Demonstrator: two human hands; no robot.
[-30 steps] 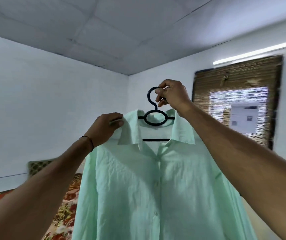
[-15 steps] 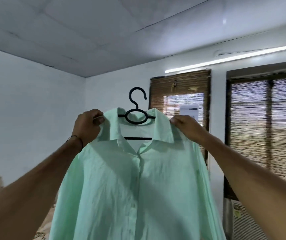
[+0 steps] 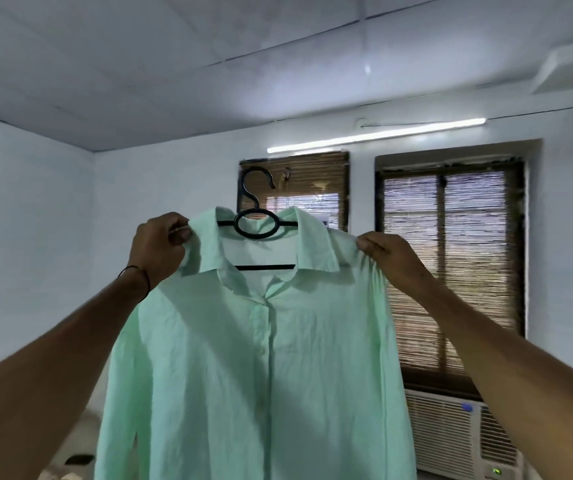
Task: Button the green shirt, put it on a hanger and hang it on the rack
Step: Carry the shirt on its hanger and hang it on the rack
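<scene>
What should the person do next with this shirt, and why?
Probably shift the right hand from its shoulder to the hook. The shirt looks buttoned and sits on the hanger, the left hand pinches the other shoulder, and the hook stands free; no rack shows.

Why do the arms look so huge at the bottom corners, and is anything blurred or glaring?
Head view: the wide-angle lens stretches the left forearm and right forearm towards the corners. Head view: the tube light glares white; the bamboo blinds smear sideways with blur, while the green shirt and hanger look fairly sharp.
</scene>
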